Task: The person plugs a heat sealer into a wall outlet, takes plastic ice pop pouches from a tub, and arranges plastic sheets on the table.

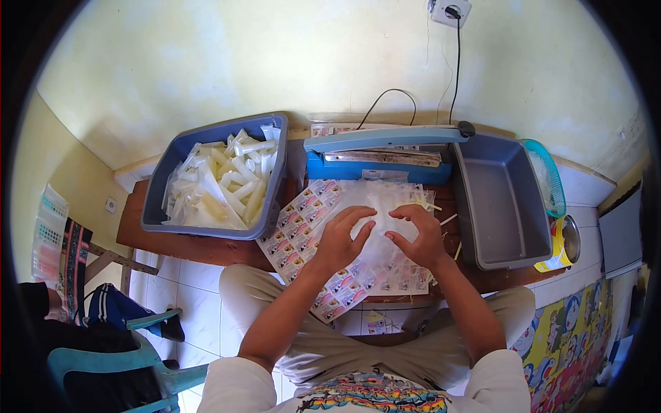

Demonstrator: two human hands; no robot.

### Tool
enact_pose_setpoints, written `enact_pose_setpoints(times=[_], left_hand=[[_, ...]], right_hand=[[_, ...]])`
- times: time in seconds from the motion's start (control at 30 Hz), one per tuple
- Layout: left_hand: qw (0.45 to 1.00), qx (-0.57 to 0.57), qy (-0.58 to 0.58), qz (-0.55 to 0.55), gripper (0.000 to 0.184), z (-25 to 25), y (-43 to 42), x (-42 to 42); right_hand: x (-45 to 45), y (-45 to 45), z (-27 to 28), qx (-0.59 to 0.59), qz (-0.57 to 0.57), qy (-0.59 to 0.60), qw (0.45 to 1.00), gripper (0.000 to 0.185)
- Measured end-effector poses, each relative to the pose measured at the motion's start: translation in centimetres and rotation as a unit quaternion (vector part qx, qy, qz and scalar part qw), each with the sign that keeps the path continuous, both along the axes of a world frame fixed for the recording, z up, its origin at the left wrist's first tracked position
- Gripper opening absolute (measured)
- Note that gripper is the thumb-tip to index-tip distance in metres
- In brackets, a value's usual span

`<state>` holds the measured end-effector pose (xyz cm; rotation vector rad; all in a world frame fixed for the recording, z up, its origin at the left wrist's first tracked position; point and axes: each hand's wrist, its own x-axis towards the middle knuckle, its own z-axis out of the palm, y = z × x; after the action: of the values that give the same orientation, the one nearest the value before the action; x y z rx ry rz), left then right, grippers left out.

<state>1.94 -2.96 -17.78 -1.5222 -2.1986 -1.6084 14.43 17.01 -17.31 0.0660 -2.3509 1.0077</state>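
Note:
My left hand (339, 237) and my right hand (421, 237) face each other over a pile of clear plastic bags (375, 265). On both hands the thumb stands apart from the curved index finger, and I see nothing held between them. The other fingertips are partly hidden. Under the plastic lie sheets of printed labels (303, 224) with small repeated pictures. Just behind the hands stands a blue bar heat sealer (379, 165), its long arm raised over the sealing strip.
A grey-blue tub (155, 199) at left holds many filled, pale-yellow plastic tubes (237, 175). An empty grey tub (506, 206) stands at right, beside a turquoise basket (554, 182) and a yellow can (559, 251). The sealer's cord (455, 76) runs to a wall socket (451, 12).

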Motion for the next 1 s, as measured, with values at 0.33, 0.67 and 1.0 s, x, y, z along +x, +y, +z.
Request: enact_pose_setpoints(times=[0.33,0.67,1.0], left_hand=[[0.965,0.13,-0.013,0.225,0.02,4.7,-4.2,-4.5],[0.921,0.019,-0.014,0.39,0.021,6.6,-10.5,-17.7],[0.918,-0.103,-0.042,0.381,0.026,1.5,-12.9,-24.7]], right_hand=[[-7.0,-5.5,4.9,-0.071,0.056,0.072,0.993,0.037],[-24.4,-12.9,6.0,0.009,0.119,0.086,0.989,0.049],[-34.3,-15.8,3.1,0.298,0.031,-0.148,0.942,0.035]])
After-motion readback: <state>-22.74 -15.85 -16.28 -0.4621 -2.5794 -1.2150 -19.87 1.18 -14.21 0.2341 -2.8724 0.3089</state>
